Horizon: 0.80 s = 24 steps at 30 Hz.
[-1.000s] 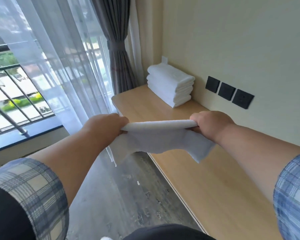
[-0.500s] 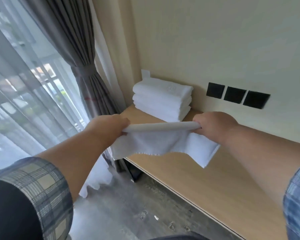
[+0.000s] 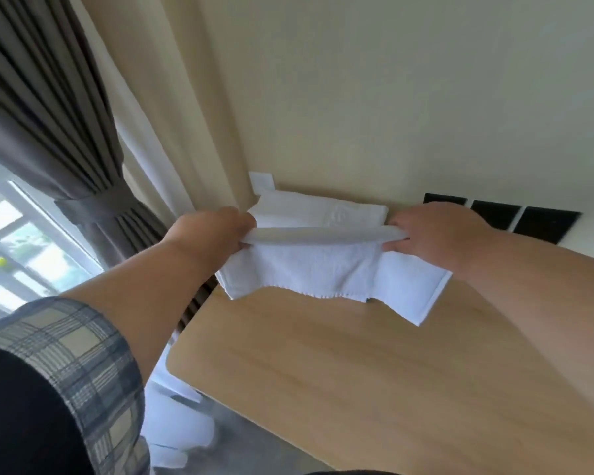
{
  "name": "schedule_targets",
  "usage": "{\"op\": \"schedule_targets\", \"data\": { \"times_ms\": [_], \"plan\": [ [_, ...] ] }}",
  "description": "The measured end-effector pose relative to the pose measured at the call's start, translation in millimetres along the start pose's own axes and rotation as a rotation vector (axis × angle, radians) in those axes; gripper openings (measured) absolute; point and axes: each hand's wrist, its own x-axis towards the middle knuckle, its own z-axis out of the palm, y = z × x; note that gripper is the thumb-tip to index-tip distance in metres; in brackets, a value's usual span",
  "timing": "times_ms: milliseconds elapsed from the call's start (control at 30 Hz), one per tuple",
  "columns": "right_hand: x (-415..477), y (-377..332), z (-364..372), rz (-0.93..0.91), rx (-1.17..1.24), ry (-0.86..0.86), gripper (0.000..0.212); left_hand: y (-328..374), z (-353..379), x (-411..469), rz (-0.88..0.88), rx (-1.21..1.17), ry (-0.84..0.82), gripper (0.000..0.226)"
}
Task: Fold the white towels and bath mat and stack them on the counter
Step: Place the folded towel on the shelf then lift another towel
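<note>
A folded white towel [image 3: 326, 272] hangs in the air between my hands, its folded top edge stretched level. My left hand [image 3: 210, 234] grips its left end and my right hand [image 3: 432, 234] grips its right end. Its loose lower edges droop above the wooden counter [image 3: 357, 365]. Right behind it, against the wall, lies the stack of folded white towels [image 3: 323, 209]; only the top of the stack shows, the rest is hidden by the held towel.
Three black wall sockets [image 3: 515, 219] sit to the right of the stack. A grey curtain [image 3: 48, 132] tied back hangs at the left by the window. The counter's rounded front corner [image 3: 172, 365] lies below my left forearm, with white cloth [image 3: 179, 430] on the floor.
I have moved closer to the counter's corner and carried the towel forward, so it now hangs just in front of the stack. Both hands keep the same grip.
</note>
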Motion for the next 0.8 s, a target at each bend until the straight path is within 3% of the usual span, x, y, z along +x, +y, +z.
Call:
{"op": "schedule_targets", "data": {
  "times_ms": [300, 400, 567, 800],
  "plan": [
    [120, 11, -44, 0.139, -0.120, 0.081, 0.036, -85, -7, 153, 0.199, 0.041, 0.178, 0.032],
    [153, 19, -51, 0.219, -0.167, 0.065, 0.037, -99, -6, 205, 0.269, 0.028, 0.244, 0.028],
    [196, 33, -38, 0.367, -0.248, 0.038, 0.045, -109, 8, 273, 0.392, 0.012, 0.313, 0.025],
    [216, 23, -2, 0.507, -0.386, 0.058, 0.032, -119, 52, 312, 0.407, -0.030, 0.291, 0.039]
  ]
}}
